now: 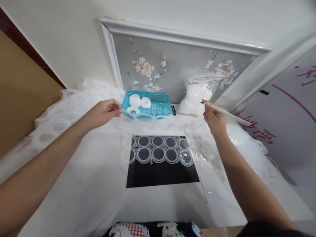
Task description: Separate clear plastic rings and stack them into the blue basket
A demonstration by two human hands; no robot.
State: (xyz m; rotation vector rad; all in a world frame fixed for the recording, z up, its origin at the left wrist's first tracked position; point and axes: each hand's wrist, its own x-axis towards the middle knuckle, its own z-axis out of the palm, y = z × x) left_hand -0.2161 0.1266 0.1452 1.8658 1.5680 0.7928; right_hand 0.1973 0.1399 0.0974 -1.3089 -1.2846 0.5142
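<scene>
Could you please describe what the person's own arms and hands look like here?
The left grip and right grip are bare human hands, without gloves. No watch or bracelet shows on either wrist. The left forearm is uncovered right to the picture's edge; the right forearm is bare up to a black sleeve at the bottom edge.

2 hands (215, 118), 1 slim tool (233, 116), 1 basket (167, 104), 3 white rolls (145, 104), 1 mat (161, 175), 2 ring rows (158, 148).
</scene>
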